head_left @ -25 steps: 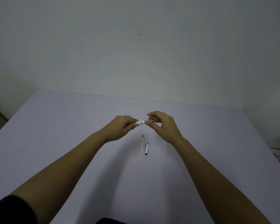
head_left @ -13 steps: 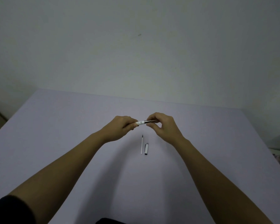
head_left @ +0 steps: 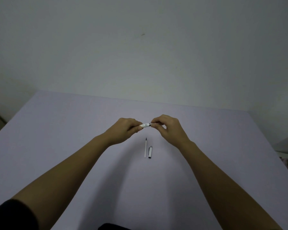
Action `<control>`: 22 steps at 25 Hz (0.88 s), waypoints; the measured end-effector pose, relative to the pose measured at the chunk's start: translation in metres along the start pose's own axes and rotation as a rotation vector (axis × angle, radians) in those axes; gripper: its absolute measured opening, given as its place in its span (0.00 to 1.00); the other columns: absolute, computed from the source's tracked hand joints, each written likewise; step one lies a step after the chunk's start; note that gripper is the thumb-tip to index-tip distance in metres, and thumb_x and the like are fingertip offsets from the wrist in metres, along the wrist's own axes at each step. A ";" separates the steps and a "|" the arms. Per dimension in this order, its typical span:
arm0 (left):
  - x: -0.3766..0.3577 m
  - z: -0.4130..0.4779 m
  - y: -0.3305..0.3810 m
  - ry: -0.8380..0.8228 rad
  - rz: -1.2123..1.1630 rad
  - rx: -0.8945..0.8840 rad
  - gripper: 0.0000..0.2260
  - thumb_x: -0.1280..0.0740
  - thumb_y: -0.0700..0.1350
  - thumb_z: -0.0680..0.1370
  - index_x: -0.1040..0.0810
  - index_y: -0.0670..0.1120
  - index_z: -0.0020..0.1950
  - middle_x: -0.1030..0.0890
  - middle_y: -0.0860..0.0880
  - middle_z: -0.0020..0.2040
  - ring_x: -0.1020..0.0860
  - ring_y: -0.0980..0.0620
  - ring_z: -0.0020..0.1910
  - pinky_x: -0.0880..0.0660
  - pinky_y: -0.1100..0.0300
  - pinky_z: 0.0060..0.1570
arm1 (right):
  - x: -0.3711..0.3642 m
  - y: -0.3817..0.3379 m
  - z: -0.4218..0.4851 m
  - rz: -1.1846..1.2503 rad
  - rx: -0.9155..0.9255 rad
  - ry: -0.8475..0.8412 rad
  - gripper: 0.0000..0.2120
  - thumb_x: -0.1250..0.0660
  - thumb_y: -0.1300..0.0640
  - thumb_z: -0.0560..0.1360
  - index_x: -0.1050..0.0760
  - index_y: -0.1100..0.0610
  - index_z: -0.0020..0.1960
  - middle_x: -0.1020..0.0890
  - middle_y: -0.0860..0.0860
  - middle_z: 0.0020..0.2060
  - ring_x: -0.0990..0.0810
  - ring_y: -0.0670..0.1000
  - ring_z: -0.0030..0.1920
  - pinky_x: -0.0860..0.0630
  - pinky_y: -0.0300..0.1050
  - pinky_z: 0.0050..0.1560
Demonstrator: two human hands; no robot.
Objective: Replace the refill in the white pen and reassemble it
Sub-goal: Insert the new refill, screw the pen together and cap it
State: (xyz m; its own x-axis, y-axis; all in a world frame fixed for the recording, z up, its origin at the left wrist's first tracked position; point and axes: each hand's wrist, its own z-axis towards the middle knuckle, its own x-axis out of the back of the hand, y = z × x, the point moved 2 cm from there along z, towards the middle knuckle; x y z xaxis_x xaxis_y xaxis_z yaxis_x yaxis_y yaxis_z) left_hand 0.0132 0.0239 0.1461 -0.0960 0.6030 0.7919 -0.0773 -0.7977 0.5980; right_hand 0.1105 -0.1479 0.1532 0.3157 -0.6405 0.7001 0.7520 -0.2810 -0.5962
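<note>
Hands meet above the lilac table: the left hand is closed around the white pen barrel, while the right hand pinches the thin tip part at the barrel's dark end. Below them, a loose refill lies just beside the pen cap.
</note>
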 end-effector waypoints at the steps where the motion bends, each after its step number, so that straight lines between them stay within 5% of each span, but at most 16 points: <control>1: 0.000 0.001 0.001 0.006 0.014 -0.014 0.12 0.41 0.48 0.79 0.22 0.43 0.46 0.23 0.46 0.35 0.30 0.53 0.33 0.36 0.63 0.34 | -0.001 0.000 0.001 -0.002 -0.011 0.004 0.04 0.32 0.60 0.74 0.19 0.58 0.46 0.17 0.53 0.38 0.23 0.49 0.38 0.26 0.39 0.43; 5: -0.002 -0.002 -0.003 0.006 0.016 -0.008 0.11 0.40 0.47 0.79 0.23 0.42 0.46 0.22 0.45 0.36 0.27 0.49 0.34 0.34 0.61 0.34 | -0.002 0.001 0.005 0.019 -0.056 -0.047 0.06 0.31 0.57 0.73 0.18 0.57 0.48 0.16 0.53 0.40 0.22 0.46 0.40 0.25 0.39 0.45; 9: -0.007 -0.006 -0.011 0.017 -0.075 0.079 0.12 0.41 0.49 0.79 0.23 0.44 0.44 0.20 0.44 0.38 0.23 0.50 0.36 0.30 0.60 0.36 | -0.011 0.016 -0.005 0.176 -0.312 -0.036 0.21 0.33 0.49 0.74 0.28 0.55 0.64 0.21 0.44 0.51 0.22 0.40 0.49 0.27 0.27 0.50; 13: -0.008 -0.003 -0.017 0.034 -0.104 0.134 0.14 0.42 0.51 0.79 0.24 0.44 0.43 0.21 0.43 0.38 0.24 0.49 0.36 0.30 0.59 0.35 | -0.032 0.056 -0.027 0.024 -0.559 0.118 0.14 0.43 0.55 0.79 0.23 0.63 0.53 0.18 0.60 0.48 0.20 0.58 0.50 0.25 0.48 0.51; 22: 0.000 0.013 -0.041 0.033 -0.118 0.187 0.13 0.41 0.51 0.79 0.22 0.45 0.44 0.20 0.45 0.39 0.24 0.55 0.35 0.30 0.67 0.34 | -0.107 0.099 -0.057 -0.132 -0.908 -0.120 0.15 0.34 0.52 0.75 0.24 0.66 0.49 0.17 0.62 0.47 0.20 0.61 0.51 0.27 0.47 0.48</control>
State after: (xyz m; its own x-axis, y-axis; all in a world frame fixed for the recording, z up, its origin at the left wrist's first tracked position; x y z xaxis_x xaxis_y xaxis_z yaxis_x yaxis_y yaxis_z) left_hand 0.0289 0.0570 0.1230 -0.1303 0.6897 0.7123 0.0946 -0.7065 0.7014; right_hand 0.1178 -0.1476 -0.0030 0.3558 -0.4996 0.7898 0.0601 -0.8311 -0.5528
